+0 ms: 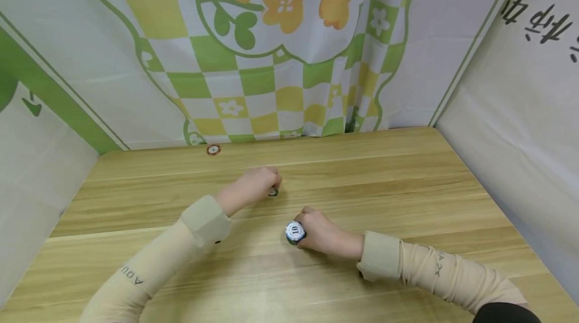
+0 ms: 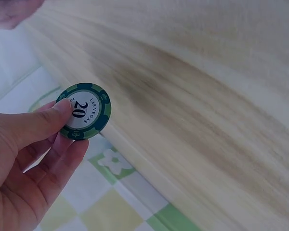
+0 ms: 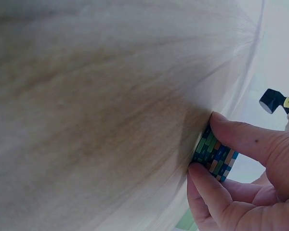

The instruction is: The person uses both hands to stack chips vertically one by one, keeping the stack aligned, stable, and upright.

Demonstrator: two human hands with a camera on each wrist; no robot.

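Between thumb and fingers, my left hand (image 1: pixel 255 185) pinches a green poker chip (image 2: pixel 84 111); its face reads 20 and LAS VEGAS in the left wrist view. My right hand (image 1: pixel 326 232) grips a stack of poker chips (image 3: pixel 215 153) by its sides. On top of that stack, in the head view, lies a blue-and-white chip (image 1: pixel 295 232) marked 10. Green, blue and tan edges show along the stack's side in the right wrist view. The left hand is farther up the table than the right, with a gap between them.
A red-rimmed poker chip (image 1: pixel 213 149) lies flat near the table's back edge, left of centre. The wooden table (image 1: pixel 384 172) meets a patterned curtain (image 1: pixel 258 92) at the back, with white fabric walls on both sides.
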